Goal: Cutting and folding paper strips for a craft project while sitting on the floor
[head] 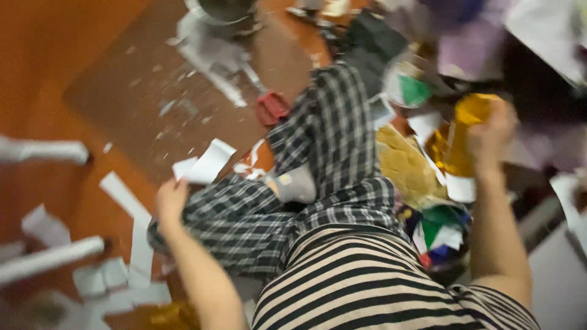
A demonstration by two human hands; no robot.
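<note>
I sit cross-legged on the floor in checked trousers [330,128] and a striped top [367,281]. My left hand [171,198] holds a white piece of paper [205,164] above my left knee. My right hand [495,131] is raised and grips a sheet of shiny gold foil paper [455,143] with a white underside showing at its lower end. The picture is motion-blurred.
A brown mat [153,91] with white paper scraps lies on the orange floor [49,73]. White paper strips [128,201] lie at left. A heap of coloured paper [437,229] lies at right, a metal bowl [220,9] at the top, a red object [271,107] by my foot.
</note>
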